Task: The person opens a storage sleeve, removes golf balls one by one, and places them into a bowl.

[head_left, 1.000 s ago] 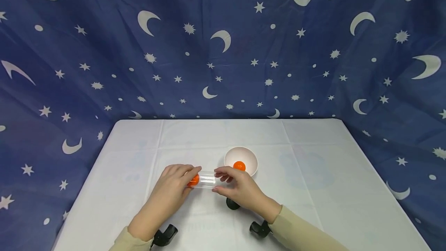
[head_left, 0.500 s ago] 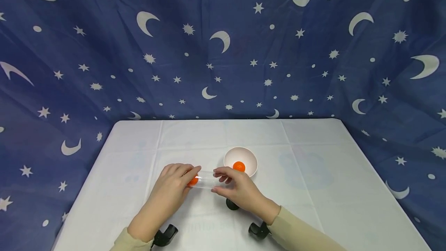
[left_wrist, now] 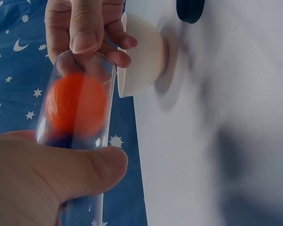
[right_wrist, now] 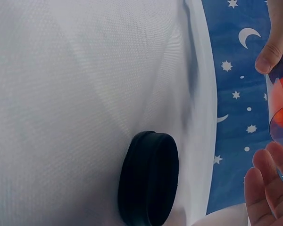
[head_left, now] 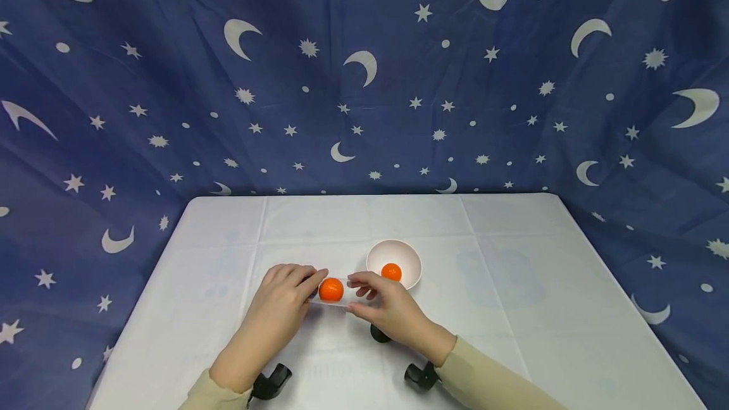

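The left grip (head_left: 279, 302) holds a clear tube (left_wrist: 98, 140) around its left part, the thumb laid across the near side of the wall. The tube lies roughly level, above the surface (head_left: 541, 309). Inside it, just to the right of the left grip, sits an orange ball (head_left: 331, 290); something dark blue shows between that ball and the grip, and I cannot tell what it is.

The right grip (head_left: 393, 312) is wide at the tube's right end, thumb and fingers standing apart on either side of the mouth. Whether they touch the rim I cannot tell.

Just beyond the right grip stands a white bowl (head_left: 393, 250) with a second orange ball (head_left: 391, 271) in it. On the near side of the right grip, partly hidden by it, is a rounded black piece (head_left: 380, 333). Behind each grip, by the wrists, black fittings (head_left: 271, 383) show beside pale sleeves (head_left: 495, 375). Well past both grips hangs a blue cloth (head_left: 398, 74) patterned with moons and stars.
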`<state>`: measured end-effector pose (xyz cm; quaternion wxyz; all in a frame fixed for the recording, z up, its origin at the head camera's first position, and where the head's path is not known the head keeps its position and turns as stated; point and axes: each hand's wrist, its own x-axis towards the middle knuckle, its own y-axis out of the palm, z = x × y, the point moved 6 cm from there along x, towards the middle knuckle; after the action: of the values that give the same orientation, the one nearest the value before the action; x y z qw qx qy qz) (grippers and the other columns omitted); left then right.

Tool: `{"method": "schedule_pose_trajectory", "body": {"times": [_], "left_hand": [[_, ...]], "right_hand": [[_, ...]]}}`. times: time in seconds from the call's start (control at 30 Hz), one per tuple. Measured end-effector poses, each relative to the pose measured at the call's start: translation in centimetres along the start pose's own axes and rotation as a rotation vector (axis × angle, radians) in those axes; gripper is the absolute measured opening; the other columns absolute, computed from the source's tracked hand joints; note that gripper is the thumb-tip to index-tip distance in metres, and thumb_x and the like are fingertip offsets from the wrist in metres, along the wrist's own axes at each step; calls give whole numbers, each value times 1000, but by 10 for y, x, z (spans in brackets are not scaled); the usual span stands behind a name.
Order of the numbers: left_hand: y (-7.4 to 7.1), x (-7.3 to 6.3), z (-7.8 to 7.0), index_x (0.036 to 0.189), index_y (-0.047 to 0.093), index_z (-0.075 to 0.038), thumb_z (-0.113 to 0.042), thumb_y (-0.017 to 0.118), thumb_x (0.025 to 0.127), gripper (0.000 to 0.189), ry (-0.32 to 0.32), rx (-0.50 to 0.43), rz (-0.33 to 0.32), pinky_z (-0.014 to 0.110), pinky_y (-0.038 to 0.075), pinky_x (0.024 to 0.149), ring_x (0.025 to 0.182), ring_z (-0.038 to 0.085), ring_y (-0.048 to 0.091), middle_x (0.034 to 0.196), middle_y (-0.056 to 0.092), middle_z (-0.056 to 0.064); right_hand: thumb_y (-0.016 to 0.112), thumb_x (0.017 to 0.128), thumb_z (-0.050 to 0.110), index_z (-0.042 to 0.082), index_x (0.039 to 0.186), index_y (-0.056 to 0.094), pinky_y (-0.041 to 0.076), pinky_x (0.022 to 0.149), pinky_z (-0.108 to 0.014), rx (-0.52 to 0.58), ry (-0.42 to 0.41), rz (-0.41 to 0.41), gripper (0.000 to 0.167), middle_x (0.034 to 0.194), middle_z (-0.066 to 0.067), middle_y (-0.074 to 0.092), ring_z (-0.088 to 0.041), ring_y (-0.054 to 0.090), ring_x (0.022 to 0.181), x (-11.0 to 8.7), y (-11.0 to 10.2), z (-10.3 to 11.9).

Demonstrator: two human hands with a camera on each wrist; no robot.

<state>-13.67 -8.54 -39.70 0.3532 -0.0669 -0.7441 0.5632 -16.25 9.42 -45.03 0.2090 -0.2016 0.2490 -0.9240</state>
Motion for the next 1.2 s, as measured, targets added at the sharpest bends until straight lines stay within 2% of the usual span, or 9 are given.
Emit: {"method": "schedule_pose_trajectory", "body": {"times": [0.2,0.4,0.6,0.9,1.2], "left_hand": [[2,0,2,122,67,-13,-5,87,65,61,-13,-5,24,47,41,97,103,26,59,111,66,5],[2,0,4,121,67,-12,-6,88,64,61,-16,-14,9,46,42,96,103,26,59,111,66,5],[1,-2,5,122,67,-12,-6,88,65,61,-25,-40,6,45,42,95,103,25,59,112,66,5],[3,-2,8,126,65,-15,-8,86,69,61,-53,-61,54,43,39,98,107,22,58,116,65,1],[5,-4,9,125,65,-14,-7,86,68,61,-54,-102,19,45,40,97,107,25,58,115,65,4]], "right_hand": [[76,83,37,17,123,62,54,78,-27,-32,12,-10,46,109,12,64,-11,62,90,1,-3,1],[76,84,33,16,123,61,54,78,-28,-23,-14,-14,45,110,12,64,-11,62,89,2,-4,3],[75,83,39,18,123,63,53,78,-27,-46,3,-19,47,107,14,65,-9,61,90,1,-6,4],[74,83,43,18,123,64,53,78,-25,-85,-24,-29,48,109,14,65,-6,60,91,1,-8,5],[75,83,40,14,120,66,53,80,-26,-112,-57,-29,46,110,12,67,-6,63,90,3,-12,7]]}}
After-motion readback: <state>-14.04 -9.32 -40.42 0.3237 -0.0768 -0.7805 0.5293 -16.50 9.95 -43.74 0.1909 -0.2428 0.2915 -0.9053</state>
